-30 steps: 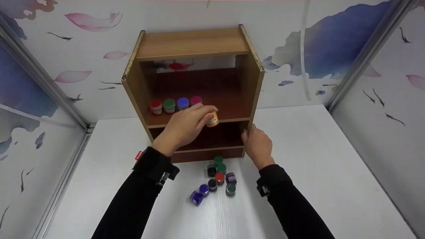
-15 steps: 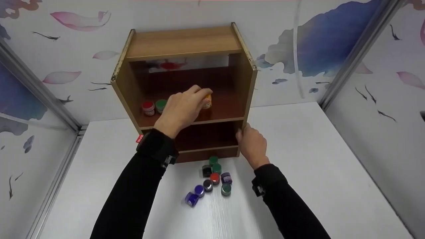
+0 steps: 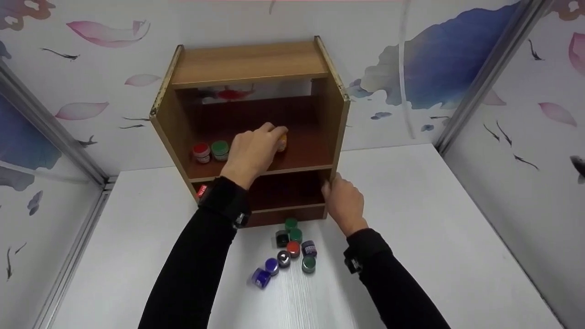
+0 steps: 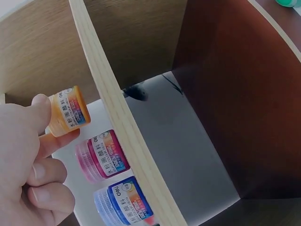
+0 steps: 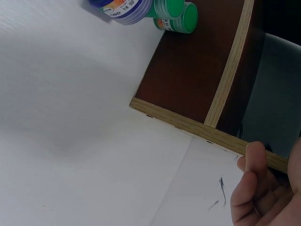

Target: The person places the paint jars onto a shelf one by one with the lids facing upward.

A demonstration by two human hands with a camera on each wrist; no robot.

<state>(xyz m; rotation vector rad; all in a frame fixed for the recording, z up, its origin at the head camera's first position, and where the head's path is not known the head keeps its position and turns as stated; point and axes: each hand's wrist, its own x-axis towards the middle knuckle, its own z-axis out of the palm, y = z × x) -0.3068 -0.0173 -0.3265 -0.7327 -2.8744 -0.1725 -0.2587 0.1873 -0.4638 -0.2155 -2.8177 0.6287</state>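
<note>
An orange paint jar [image 4: 68, 110] is pinched between the thumb and index finger of my left hand [image 3: 253, 153], inside the upper compartment of the wooden shelf unit [image 3: 250, 64]. Next to it stand a pink jar [image 4: 103, 155] and a blue jar [image 4: 124, 200], which my hand hides in the head view. Further left on that shelf are a red-lidded jar [image 3: 201, 153] and a green-lidded jar [image 3: 220, 151]. Whether the orange jar touches the shelf, I cannot tell. My right hand [image 3: 345, 203] grips the front edge of the unit's right side panel.
On the white table [image 3: 411, 256] before the unit lie several more paint jars, among them a red-lidded one [image 3: 293, 249], a dark green one [image 3: 309, 264] and a tipped blue one [image 3: 261, 278]. Patterned wall panels [image 3: 384, 68] surround the table.
My left hand has carried the orange jar from in front of the shelf edge into the upper compartment, right of the row. The right hand keeps its grip on the side panel.
</note>
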